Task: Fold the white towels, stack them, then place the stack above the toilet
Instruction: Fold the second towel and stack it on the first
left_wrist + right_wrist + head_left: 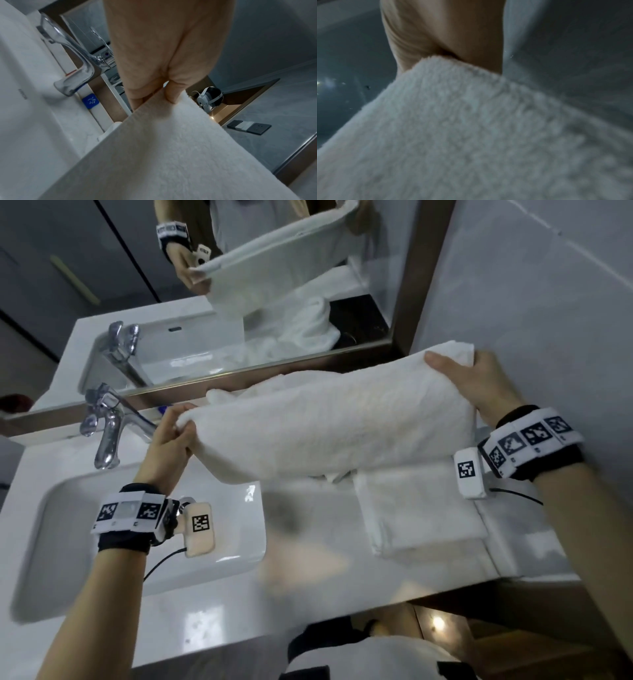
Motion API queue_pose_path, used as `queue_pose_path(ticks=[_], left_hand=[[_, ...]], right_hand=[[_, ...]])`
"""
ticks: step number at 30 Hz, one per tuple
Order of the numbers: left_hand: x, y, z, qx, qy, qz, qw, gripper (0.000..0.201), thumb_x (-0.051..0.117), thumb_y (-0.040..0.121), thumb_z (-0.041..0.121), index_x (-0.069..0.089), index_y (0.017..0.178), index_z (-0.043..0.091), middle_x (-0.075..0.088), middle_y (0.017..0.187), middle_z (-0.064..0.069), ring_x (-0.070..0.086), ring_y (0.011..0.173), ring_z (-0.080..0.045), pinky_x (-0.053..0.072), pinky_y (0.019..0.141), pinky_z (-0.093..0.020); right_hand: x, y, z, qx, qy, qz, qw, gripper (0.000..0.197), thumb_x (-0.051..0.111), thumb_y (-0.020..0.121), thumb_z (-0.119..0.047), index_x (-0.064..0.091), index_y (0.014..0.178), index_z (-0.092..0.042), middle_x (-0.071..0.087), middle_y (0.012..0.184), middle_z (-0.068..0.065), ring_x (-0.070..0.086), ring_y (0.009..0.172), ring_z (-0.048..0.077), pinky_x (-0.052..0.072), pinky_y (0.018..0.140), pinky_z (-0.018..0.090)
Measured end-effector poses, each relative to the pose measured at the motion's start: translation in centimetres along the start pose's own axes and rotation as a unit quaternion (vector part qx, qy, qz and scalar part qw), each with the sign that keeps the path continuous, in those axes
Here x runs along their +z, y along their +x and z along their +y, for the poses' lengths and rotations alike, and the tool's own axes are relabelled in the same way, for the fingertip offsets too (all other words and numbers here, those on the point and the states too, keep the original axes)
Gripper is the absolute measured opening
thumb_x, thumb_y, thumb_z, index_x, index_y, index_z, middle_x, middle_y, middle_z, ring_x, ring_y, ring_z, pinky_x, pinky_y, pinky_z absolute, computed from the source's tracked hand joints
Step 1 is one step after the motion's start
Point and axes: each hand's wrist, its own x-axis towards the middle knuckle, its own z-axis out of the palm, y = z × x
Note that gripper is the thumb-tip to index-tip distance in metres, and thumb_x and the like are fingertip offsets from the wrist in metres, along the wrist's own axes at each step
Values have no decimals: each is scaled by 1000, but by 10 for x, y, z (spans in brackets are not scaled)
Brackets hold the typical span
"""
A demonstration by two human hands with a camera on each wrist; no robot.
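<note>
Head view: white towel is held in the air between both hands, above the counter and in front of the mirror. Long axis runs left-right, tilted, with the right end higher and further back. Left hand pinches the left end over the sink, just beside the faucet. Right hand grips the right end near the wall, thumb lying on top. An already folded towel lies on the counter directly below the right half of the held one, so the right hand is the nearer to the stack spot. More loose towel sits bunched behind, against the mirror base. The toilet is not in frame.

Left wrist view: thumb and fingers are clamped on the towel's edge, and the cloth hangs away from the hand toward the camera. The faucet is off to the hand's left.

Right wrist view: blurred. The right hand closes over the towel's edge, probably a doubled edge, but the layers can't be counted.

Judgement: the next fold turns on that left-right axis. Either bring the left end across to the right one, or lay it down toward the folded towel.
</note>
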Motion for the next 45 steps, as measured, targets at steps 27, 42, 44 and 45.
queue_pose_path(ticks=[27,42,44,45], left_hand=[[27,-171,-100,-6,489,-39,872,30,61,78,-9,70,88,18,51,90,0,52,80,-19,40,77,-28],[81,-188,-113,48,565,-129,814,42,67,79,32,54,116,19,57,114,3,48,110,-22,36,87,-34],[97,-188,-117,40,589,-160,791,49,67,79,35,50,122,19,52,121,1,46,113,-22,35,92,-35],[104,-188,-118,34,607,-167,776,49,65,79,34,48,122,18,50,122,1,45,114,-23,34,94,-35]], right_hand=[[-12,-98,76,-98,-381,-150,907,19,73,73,3,72,91,-1,57,113,26,60,98,40,47,82,36],[-12,-122,107,47,-438,-194,877,41,56,93,-16,47,131,-4,53,132,21,53,119,37,42,97,39],[-9,-122,108,66,-420,-184,886,56,61,90,-22,36,135,-1,51,132,23,52,118,38,43,92,39],[-8,-122,109,74,-416,-173,889,60,62,89,-24,32,136,0,51,132,24,52,118,40,44,92,41]])
